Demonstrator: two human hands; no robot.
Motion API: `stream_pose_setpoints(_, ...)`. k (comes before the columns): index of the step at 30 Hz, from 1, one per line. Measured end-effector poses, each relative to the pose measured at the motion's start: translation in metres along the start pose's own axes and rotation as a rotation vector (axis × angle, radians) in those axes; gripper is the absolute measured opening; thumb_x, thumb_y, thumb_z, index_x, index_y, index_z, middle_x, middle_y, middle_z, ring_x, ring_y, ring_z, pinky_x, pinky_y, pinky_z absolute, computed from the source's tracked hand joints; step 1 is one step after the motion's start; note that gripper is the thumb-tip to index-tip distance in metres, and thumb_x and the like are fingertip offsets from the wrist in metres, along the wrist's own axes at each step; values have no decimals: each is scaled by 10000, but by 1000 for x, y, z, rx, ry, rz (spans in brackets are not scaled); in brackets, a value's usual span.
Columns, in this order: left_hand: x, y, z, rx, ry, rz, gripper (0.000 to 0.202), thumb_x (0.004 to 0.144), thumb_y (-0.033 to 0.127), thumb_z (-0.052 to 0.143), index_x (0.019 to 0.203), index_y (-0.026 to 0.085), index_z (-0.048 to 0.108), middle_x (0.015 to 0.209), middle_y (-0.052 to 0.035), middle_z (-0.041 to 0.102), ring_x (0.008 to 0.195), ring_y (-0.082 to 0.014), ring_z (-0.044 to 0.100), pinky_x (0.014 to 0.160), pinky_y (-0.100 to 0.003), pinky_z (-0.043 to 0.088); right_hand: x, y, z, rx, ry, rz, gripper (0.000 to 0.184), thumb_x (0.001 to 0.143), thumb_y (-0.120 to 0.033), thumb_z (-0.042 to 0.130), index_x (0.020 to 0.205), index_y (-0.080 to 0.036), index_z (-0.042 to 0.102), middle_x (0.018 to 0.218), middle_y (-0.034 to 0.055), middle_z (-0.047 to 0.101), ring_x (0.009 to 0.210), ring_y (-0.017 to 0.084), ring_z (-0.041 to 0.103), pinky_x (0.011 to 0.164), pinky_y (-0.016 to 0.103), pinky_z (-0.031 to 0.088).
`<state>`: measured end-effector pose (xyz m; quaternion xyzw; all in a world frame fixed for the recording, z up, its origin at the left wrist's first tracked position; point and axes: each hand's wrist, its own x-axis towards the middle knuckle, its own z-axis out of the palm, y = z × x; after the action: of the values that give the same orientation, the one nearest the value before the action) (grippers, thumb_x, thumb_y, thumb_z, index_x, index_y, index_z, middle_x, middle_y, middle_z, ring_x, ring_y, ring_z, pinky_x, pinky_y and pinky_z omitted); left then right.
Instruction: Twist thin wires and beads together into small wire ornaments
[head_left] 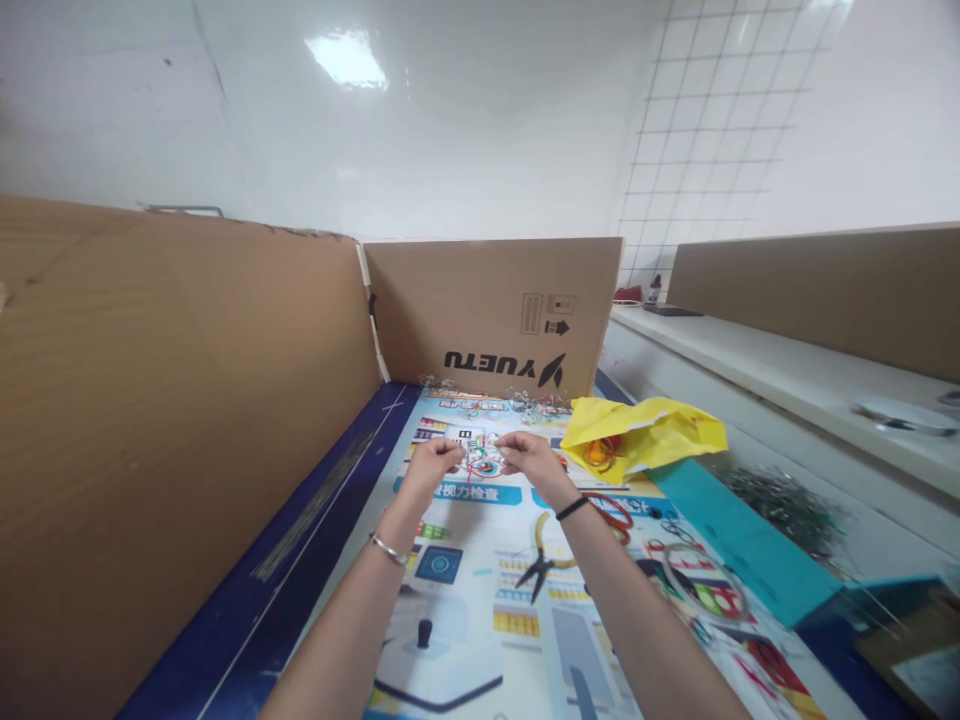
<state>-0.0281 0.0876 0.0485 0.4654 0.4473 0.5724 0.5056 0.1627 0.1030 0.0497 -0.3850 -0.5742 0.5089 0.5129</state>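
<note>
Hands: both are up over the poster (465,600), past the pliers (544,562) and farther from the person.
Left hand (433,466): fingers pinched shut on the left end of a small wire thing (484,460). A silver bracelet (390,548) is on this wrist.
Right hand (531,458): fingers pinched shut on the right end of the same small wire thing. A black band (572,508) is on this wrist.
Small wire thing: held in the air between the two hands, above and a bit left of the pliers. It is too blurry to say more.
Pliers: lying on the poster with yellow handles, just left of the right arm.
Yellow bag (645,430): up and to the right of the pliers, crumpled.
Cardboard wall (495,315): standing far behind the pliers, at the back of the tabletop (247,610).
Metal bits (787,500): in a pile far right of the pliers.
</note>
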Motion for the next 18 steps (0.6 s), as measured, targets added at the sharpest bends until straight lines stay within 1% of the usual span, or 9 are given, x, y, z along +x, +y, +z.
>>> stream_pose_setpoints(3, -3, 4, 7, 30, 9, 41, 270, 489, 313, 786, 544, 136, 589, 531, 24, 543, 520, -91, 480, 541, -226, 420, 1, 0, 6, -31, 4, -39, 206, 607, -319, 691, 737, -169, 637, 690, -18, 578, 567, 98, 542, 540, 263, 543)
stream_pose_setpoints(6, -5, 10, 10, 48, 6, 65, 262, 484, 308, 784, 564, 135, 605, 542, 20, 549, 526, -96, 486, 542, -230, 424, 0, -6, 5, -53, 4, -68, 202, 628, -319, 676, 758, -171, 632, 675, -23, 574, 546, 98, 545, 548, 274, 546)
stream_pose_setpoints(9, -5, 18, 5, 67, -2, 79, 239, 494, 290, 776, 595, 129, 631, 565, 6, 570, 541, -105, 501, 556, -238, 431, -2, -15, -2, -59, 2, -88, 204, 631, -316, 675, 760, -165, 630, 639, -29, 553, 545, 99, 544, 566, 280, 548)
stream_pose_setpoints(12, -4, 25, -4, 82, -5, 89, 210, 515, 278, 760, 596, 126, 640, 573, -6, 583, 550, -106, 503, 562, -238, 425, -3, -21, -8, -54, 2, -107, 206, 632, -315, 669, 766, -163, 634, 671, -23, 563, 574, 99, 552, 593, 279, 549)
stream_pose_setpoints(15, -3, 25, -6, 94, 8, 93, 192, 520, 270, 753, 591, 128, 645, 569, -8, 587, 547, -108, 499, 558, -240, 417, -3, -19, -4, -66, -6, -115, 200, 643, -313, 665, 774, -165, 641, 668, -19, 573, 577, 107, 565, 586, 283, 546)
stream_pose_setpoints(18, -2, 19, -2, 102, 16, 94, 174, 514, 256, 753, 582, 137, 646, 551, 3, 577, 526, -104, 488, 543, -239, 406, -1, -12, 3, -89, -16, -123, 193, 641, -314, 674, 765, -169, 643, 659, -18, 588, 571, 113, 569, 566, 280, 538)
